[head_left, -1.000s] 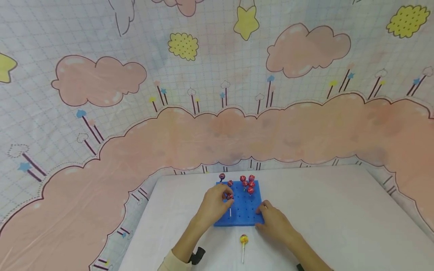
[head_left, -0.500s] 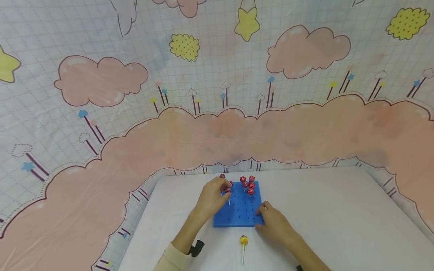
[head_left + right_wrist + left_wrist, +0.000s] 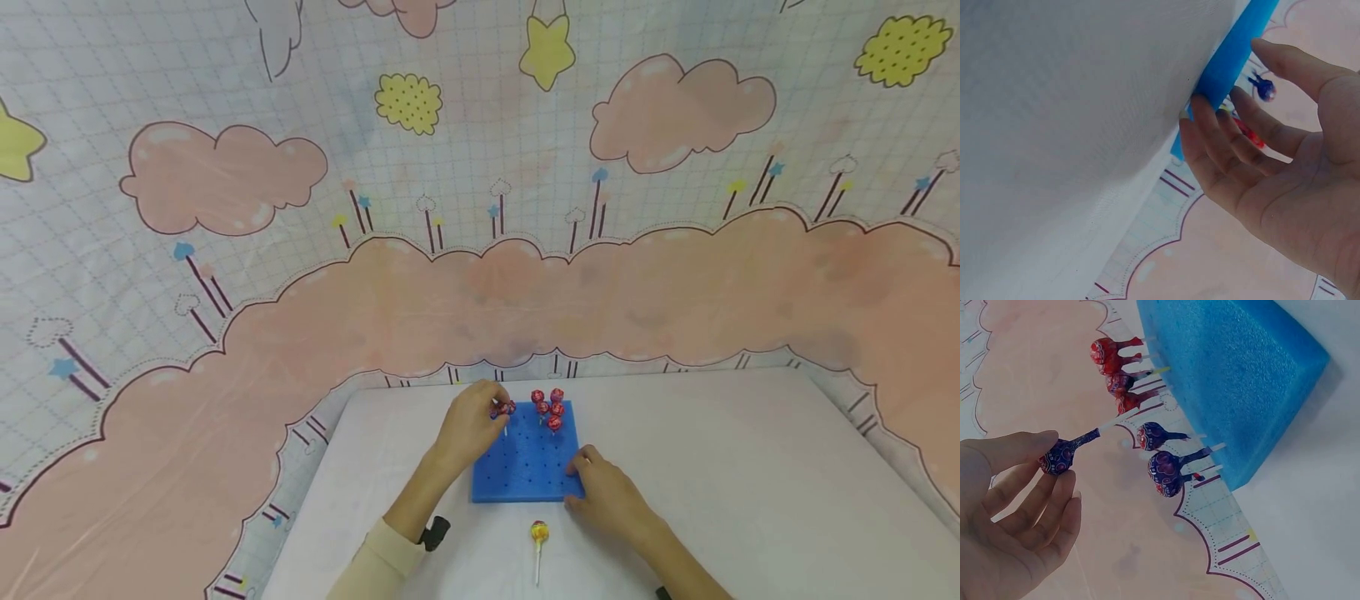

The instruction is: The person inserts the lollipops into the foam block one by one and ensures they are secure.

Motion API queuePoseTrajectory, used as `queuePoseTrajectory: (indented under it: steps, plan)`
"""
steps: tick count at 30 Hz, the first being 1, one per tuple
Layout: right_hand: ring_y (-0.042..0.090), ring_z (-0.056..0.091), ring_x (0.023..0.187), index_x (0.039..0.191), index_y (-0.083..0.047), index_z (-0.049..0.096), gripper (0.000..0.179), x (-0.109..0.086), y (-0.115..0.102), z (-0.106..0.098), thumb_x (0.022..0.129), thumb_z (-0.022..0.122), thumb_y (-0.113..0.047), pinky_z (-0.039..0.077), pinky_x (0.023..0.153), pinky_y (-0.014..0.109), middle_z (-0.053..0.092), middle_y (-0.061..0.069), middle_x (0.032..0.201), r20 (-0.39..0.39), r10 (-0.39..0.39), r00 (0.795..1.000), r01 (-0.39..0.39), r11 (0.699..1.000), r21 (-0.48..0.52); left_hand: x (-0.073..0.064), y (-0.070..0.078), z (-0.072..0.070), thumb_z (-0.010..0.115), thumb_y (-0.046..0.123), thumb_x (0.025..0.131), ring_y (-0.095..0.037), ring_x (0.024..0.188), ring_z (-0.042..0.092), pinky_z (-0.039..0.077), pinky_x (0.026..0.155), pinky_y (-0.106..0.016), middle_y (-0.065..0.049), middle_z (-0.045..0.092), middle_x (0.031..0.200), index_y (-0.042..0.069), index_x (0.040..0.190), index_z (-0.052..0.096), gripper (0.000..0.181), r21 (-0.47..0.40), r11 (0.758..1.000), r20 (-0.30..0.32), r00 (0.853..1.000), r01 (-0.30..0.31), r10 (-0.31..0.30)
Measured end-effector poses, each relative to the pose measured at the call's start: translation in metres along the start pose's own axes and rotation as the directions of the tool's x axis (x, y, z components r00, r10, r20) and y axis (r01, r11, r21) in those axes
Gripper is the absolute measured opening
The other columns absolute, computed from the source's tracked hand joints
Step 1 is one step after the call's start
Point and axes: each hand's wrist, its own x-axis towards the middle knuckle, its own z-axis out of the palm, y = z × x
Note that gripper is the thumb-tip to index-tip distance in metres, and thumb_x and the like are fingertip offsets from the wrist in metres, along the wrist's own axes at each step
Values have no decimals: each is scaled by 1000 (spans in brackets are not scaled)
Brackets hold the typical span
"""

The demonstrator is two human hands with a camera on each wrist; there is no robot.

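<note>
My left hand (image 3: 468,429) is over the far left part of a blue foam block (image 3: 528,471) dotted with small holes. Between thumb and fingers it pinches a purple-wrapped lollipop (image 3: 1058,456) by the candy; in the left wrist view its white stick points at the block's holed face. Purple lollipops (image 3: 1164,465) stand in the block close by, partly hidden by the hand in the head view. Several red lollipops (image 3: 555,422) stand at the far right. My right hand (image 3: 607,492) touches the block's near right side, with loosely bent fingers (image 3: 1210,134) against it.
A yellow lollipop (image 3: 539,531) lies on the white table (image 3: 712,467) in front of the block, its stick toward me. Behind the table hangs a printed cloth (image 3: 480,292) with clouds and stars.
My left hand has moved away from me over the block, carrying the lollipop from the left middle to the far left. My right hand stays at the block's side.
</note>
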Motion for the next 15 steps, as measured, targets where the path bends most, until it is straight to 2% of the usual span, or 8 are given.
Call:
queuePoseTrajectory:
  steps: [7,15]
  plan:
    - [19,64,96,108,-9,70,37,1,1,1,82,92,-23,62,92,41,62,3,111,-12,-6,1000,6,1000,-9,8,-4,3,84,6,87,-13,80,59,55,69,-26,-1,69,97,11,98,72,18,43,999,3,1000,8,-8]
    - [20,65,97,110,-8,71,38,2,2,1,82,91,-23,62,92,42,62,4,112,-9,-5,1000,5,1000,-1,16,-13,10,84,8,88,-15,87,65,61,76,-29,-3,70,103,11,104,70,20,54,998,19,1000,23,-24]
